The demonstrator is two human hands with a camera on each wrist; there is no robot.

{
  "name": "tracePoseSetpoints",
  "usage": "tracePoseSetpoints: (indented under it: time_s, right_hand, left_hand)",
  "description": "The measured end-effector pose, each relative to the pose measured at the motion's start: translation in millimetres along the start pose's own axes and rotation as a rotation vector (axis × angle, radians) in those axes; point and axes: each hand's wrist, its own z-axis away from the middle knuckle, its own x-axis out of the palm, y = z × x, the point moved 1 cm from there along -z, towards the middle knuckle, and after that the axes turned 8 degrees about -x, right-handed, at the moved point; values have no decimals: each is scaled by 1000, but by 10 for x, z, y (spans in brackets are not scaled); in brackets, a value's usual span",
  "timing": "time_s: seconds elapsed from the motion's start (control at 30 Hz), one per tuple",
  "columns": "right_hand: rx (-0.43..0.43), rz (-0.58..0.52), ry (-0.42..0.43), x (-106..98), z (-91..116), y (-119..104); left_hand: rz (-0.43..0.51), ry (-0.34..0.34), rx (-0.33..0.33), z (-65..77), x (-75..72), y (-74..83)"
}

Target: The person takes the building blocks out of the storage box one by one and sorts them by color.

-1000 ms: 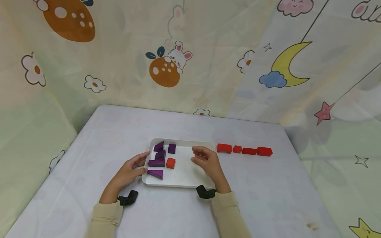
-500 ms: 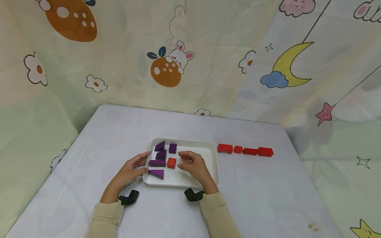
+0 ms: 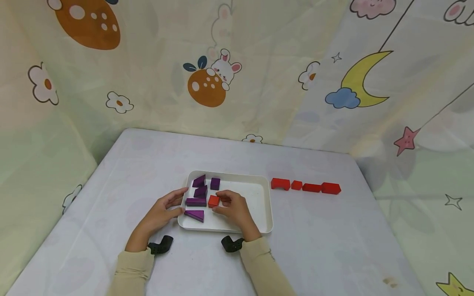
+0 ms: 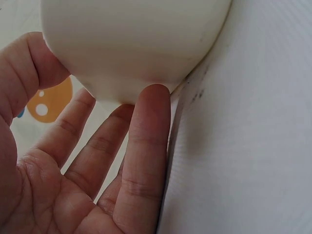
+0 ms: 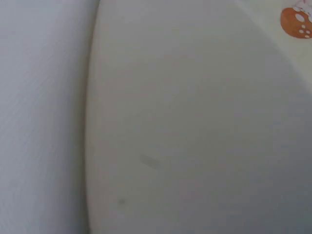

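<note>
Since the earlier frame, the right hand (image 3: 235, 207) has been brought leftward over the tray (image 3: 257, 201) to the red cube (image 3: 213, 201); the left hand (image 3: 161, 213) is kept at the tray's left end. The cube is seated in the tray, just right of the purple bar (image 3: 196, 200) and nearer the person than the purple cube (image 3: 215, 183). It is pinched between the right thumb and fingers, though how firmly cannot be told. By the left hand nothing is gripped; its loosely spread fingers are rested against the tray's outer wall. Four red blocks (image 3: 312, 188) are lined up on the table (image 3: 333, 242), beyond the tray's right end. The step in hand is judged to be the grasping of the cube; next, a secure pinch and a straight lift are called for, with the bar left undisturbed.
</note>
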Motion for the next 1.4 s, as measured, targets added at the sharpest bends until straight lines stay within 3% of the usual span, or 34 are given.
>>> tracePoseSetpoints:
  time_s: [0.13,0.23,0.37,0.57,0.83,1.4]
  right_hand:
    - [-43,64,15,8,-3,-18]
    - [-27,55,8,-25,16,-34]
    - [7,-33,-5,-128,62,-47]
    - [-28,-226,12,-356,121,-18]
    - [-51,-297,105,-698,208,45]
    - [-30,-129,187,-1376,352,390]
  left_hand:
    - [-2,2,-2,-1,6,10]
    - [-3,2,-4,-2,8,9]
    - [2,1,2,-3,2,11]
    - [9,-6,10,-1,1,25]
    - [-4,5,-5,1,5,24]
    - [-12,8,-11,-14,-7,-16]
